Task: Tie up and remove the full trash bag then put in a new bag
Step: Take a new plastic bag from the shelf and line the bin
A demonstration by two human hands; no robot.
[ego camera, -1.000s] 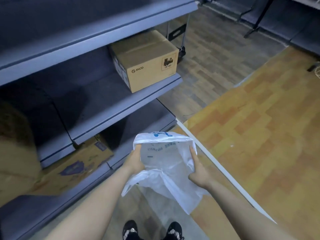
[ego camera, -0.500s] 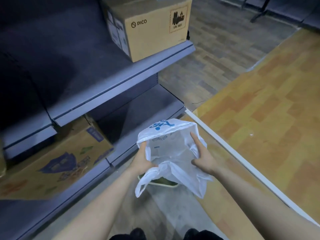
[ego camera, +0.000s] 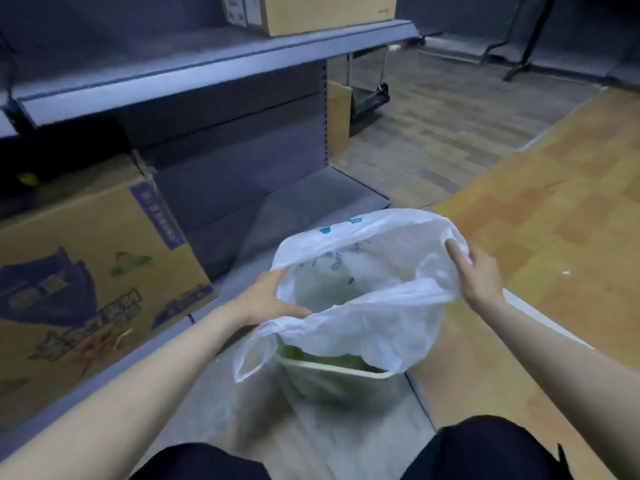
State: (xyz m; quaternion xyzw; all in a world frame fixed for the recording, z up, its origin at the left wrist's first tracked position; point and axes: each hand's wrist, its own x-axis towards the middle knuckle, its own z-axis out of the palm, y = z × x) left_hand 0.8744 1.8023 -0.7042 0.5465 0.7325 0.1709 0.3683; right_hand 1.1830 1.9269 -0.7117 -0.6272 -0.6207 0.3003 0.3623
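Observation:
A thin white plastic bag (ego camera: 377,327) with blue print hangs spread wide over a small pale green trash bin (ego camera: 332,374) on the floor. My left hand (ego camera: 273,299) grips the bag's left rim, and my right hand (ego camera: 476,275) holds the right rim with fingers hooked inside. The bag's mouth gapes upward and its lower part drapes over the bin's front and top. Only the bin's near rim and part of its wall show below the bag. One bag handle loop dangles at the lower left.
Grey metal shelving (ego camera: 207,74) runs along the left. A printed cardboard box (ego camera: 86,282) sits on the bottom shelf beside my left arm, another carton (ego camera: 322,12) on the shelf above. Wood-pattern floor (ego camera: 536,202) lies right. My dark-clothed knees (ego camera: 485,448) are at the bottom.
I have dropped lower and closer to the floor. Both hands pulled the bag's mouth wide apart and brought it down over the bin, which now shows beneath it.

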